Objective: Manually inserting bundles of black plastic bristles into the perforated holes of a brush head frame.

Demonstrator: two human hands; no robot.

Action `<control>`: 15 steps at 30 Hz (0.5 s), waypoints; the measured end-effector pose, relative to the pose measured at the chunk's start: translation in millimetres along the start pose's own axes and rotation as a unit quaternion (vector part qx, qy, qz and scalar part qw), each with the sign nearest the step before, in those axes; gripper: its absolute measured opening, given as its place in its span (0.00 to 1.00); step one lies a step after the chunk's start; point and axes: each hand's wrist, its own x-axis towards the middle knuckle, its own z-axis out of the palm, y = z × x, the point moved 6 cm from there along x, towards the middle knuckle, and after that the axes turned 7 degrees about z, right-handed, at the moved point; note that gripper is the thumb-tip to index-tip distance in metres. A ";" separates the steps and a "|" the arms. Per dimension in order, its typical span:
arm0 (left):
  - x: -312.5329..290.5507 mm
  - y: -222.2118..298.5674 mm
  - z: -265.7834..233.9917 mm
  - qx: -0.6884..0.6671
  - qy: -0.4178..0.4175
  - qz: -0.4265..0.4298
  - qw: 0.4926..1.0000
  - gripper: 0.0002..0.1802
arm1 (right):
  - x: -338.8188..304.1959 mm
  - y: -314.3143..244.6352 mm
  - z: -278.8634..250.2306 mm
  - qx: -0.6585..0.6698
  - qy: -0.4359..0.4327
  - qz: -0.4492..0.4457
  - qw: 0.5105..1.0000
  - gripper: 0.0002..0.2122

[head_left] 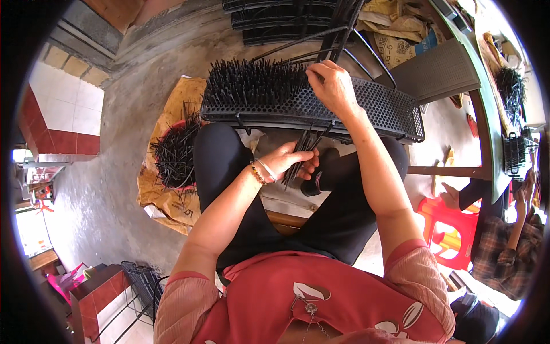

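Note:
A long black perforated rack (381, 103) lies crosswise in front of my knees. Thin black sticks (252, 83) stand upright in its holes, packed densely over the left part. The holes on the right part show bare. My right hand (334, 86) is over the rack at the edge of the filled part, thumb and fingers pinched together; what is between them is too small to make out. Below the rack, between my knees, my left hand (279, 163) is closed round a loose bundle of black sticks (307, 141), their ends fanning out upward and downward.
Left of my knee, a red basin heaped with loose black sticks (176, 153) rests on a tan woven sack (150, 194). More black racks (281, 20) are stacked at the far side. On the right are a green-edged table (487, 114), a red stool (450, 235) and another person in plaid (504, 252).

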 end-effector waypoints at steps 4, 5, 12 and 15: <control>-0.8 0.9 -0.7 -0.011 0.017 0.020 1.000 0.13 | 0.0 -0.4 1.8 -0.076 0.012 -0.026 0.997 0.06; -0.5 0.9 -0.5 -0.011 0.016 0.019 1.000 0.13 | -1.1 0.5 1.2 -0.077 0.012 -0.025 0.997 0.06; -1.5 16.3 -1.4 -0.015 0.022 0.075 0.997 0.14 | -3.0 6.4 -18.9 0.009 -0.024 0.049 0.998 0.09; -3.7 27.6 -1.4 -0.039 0.030 0.122 0.991 0.13 | -27.4 10.3 -8.0 0.163 -0.260 0.212 0.928 0.15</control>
